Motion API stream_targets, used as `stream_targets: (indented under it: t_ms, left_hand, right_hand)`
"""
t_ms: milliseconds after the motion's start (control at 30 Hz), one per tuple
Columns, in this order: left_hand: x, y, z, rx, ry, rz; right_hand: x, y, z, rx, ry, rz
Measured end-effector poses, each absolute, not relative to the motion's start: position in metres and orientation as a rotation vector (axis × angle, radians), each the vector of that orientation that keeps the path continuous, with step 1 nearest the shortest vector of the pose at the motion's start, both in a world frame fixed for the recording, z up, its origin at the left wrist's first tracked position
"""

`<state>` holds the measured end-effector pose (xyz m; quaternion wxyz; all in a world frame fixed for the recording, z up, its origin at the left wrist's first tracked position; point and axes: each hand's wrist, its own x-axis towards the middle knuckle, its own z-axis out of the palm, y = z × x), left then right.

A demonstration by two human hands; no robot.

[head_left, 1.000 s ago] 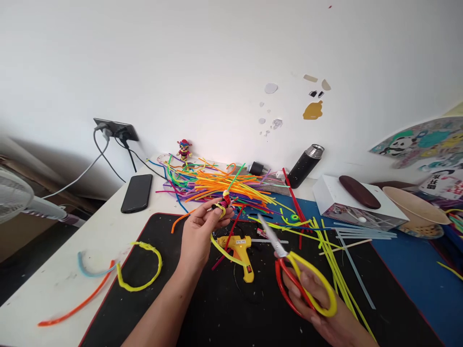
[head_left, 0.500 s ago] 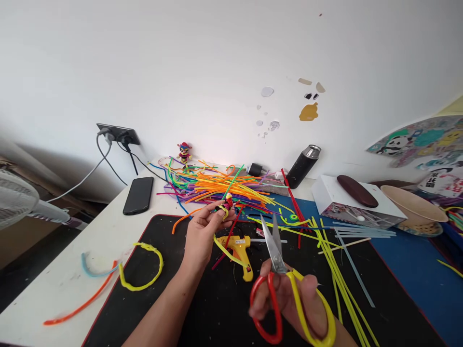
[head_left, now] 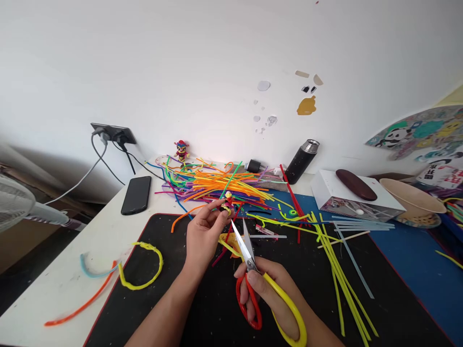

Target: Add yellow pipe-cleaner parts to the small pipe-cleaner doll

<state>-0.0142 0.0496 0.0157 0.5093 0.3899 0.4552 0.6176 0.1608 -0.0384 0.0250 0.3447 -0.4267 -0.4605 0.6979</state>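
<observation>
My left hand (head_left: 202, 236) is up over the black mat (head_left: 173, 299). Its fingers (head_left: 217, 215) pinch tight on a little figure (head_left: 227, 201) made of red and yellow fuzzy sticks. The little figure sits at my fingertips, just in front of the big pile of fuzzy sticks (head_left: 217, 183). A yellow strand (head_left: 227, 245) hangs down from it toward the mat.

My right hand (head_left: 271, 294) holds the scissors (head_left: 249, 258). My fingers go through the red loop and the yellow loop and grip them. The blades are open a little, like a thin V. Their tips point up at the little figure and are very near it, just below my left fingertips. I cannot tell if a blade touches the yellow strand.

The mat lies on the white worktop (head_left: 90, 231). To the left, a yellow loop (head_left: 142, 265) rests half on the mat, with a blue piece and an orange piece beside it. A black phone (head_left: 136, 194) lies flat near the back. A small doll (head_left: 181, 150) stands by the wall. A black bottle (head_left: 301, 160) leans behind the pile. A white box (head_left: 354, 202) is off to the right, and long yellow sticks (head_left: 336, 270) lie on the mat near it.
</observation>
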Motion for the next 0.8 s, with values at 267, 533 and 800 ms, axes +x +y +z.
stream_targets:
  t_ms: [267,533,800]
  left_hand:
    - [-0.0154,0.0466,0.0095,1.204,1.247,1.451]
    - [-0.0141,0.0454,0.0116,1.285,1.317,1.443]
    - [-0.0159,0.0443,0.0073,1.437,1.440,1.386]
  right_hand:
    - [0.1522,-0.0308,0.0259,-1.218,-1.280,1.676]
    - [0.1527,-0.0295,0.0268,-1.293,-1.293,1.640]
    - [0.1528,-0.0292,0.0213,-1.318,-1.315,1.645]
